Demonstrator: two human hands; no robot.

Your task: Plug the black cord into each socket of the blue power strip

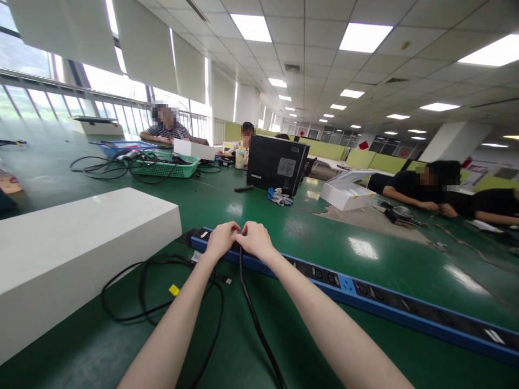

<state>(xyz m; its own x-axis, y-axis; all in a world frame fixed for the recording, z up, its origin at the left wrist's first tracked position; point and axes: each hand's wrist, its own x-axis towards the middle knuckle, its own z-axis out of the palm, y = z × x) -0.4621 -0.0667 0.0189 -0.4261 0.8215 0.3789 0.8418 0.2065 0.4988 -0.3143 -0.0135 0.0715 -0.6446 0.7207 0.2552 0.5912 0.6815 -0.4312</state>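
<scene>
A long blue and black power strip (381, 294) lies across the table, with several sockets along its top. Over its left part, my left hand (221, 240) and my right hand (257, 239) are close together with curled fingers. Both are closed around the upper end of a black power cable (252, 310), which runs down between my forearms. The cable's end is hidden by my fingers, so I cannot tell whether it sits in a socket. Beside my left forearm lies a looped thin black cable (141, 286) with a yellow tag (174, 290).
A long white box (89, 237) stands at the left. Farther back are a green basket (166, 165) of cables, a black monitor (273, 162), gloves (279, 196) and an open white box (346, 189). Other people sit around the green table (300, 229), including a person in stripes (168, 131).
</scene>
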